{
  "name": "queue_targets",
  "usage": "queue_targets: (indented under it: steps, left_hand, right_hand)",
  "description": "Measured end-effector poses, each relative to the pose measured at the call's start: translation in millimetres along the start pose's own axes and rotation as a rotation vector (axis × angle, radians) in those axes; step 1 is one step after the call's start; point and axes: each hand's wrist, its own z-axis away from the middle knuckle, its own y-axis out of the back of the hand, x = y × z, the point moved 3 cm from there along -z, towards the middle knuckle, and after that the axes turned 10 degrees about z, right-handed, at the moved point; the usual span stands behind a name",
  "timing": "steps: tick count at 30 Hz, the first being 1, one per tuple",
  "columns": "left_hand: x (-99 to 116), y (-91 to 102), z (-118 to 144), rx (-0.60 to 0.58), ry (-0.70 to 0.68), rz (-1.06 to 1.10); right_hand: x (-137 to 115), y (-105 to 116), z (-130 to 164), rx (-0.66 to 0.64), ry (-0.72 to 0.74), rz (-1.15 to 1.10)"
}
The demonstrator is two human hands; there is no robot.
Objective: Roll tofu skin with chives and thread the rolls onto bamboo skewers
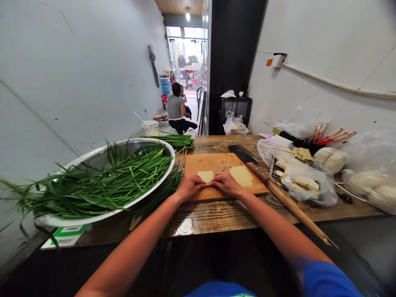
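Head view, left hand (pixel 189 185) and right hand (pixel 227 183) pinching tofu sheet (pixel 206 176), cutting board (pixel 213 161)

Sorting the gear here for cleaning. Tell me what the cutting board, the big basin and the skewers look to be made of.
Cutting board: wood, pale orange-brown, matte, faint grain showing. Basin: metal, probably stainless steel or aluminium, going by its dull silvery sheen and thin rolled rim. Skewers: likely bamboo or wood, being thin, straight, pale tan sticks with no shine.
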Motion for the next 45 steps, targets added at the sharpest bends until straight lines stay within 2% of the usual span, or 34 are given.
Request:
queue_targets:
  steps: [3, 6, 12, 16, 19, 27, 34, 37, 39, 42, 45]
  left_hand:
    - [0.5, 1.2, 1.2, 0.030, 0.025, 0.018]
    - [-0.1, 3.9, 2.0, 0.086, 0.016, -0.059]
    - [7.7, 4.0, 6.6, 0.064, -0.170, -0.283]
    - [14.8, 3.0, 15.3, 0.039, -0.309, -0.416]
    - [16.0, 2.6, 19.4, 0.005, -0.361, -0.462]
    - [24.6, 0.1, 17.5, -0.064, -0.360, -0.517]
    - [24.1, 0.3, 11.1, -0.017, -0.294, -0.442]
    - [23.6, 0.3, 9.4, -0.011, -0.278, -0.420]
    - [24.6, 0.8, 8.5, -0.012, -0.264, -0.404]
    - [26.4, 1.9, 6.9, -0.032, -0.240, -0.378]
    - [26.3, 3.6, 5.5, -0.039, -0.211, -0.356]
  right_hand:
    - [-0.3, 3.4, -3.0, -0.032, -0.064, -0.042]
    - [-1.2, 6.2, -6.4, -0.076, -0.129, -0.071]
    - [0.0, 7.6, -12.0, -0.194, -0.233, -0.097]
    - [-1.6, 8.2, -14.5, -0.214, -0.242, -0.059]
    - [-2.9, 8.7, -16.6, -0.234, -0.251, -0.001]
    - [-3.3, 6.5, -19.3, -0.236, -0.284, 0.071]
    - [-0.9, 9.6, -18.2, -0.237, -0.260, 0.077]
    - [-6.6, 20.9, -12.3, -0.050, -0.184, 0.211]
    - [-17.7, 24.1, -5.2, 0.065, -0.026, 0.366]
    - [-33.8, 16.5, 5.9, 0.074, 0.187, 0.583]
    - [-36.8, 7.5, 10.7, 0.060, 0.221, 0.691]
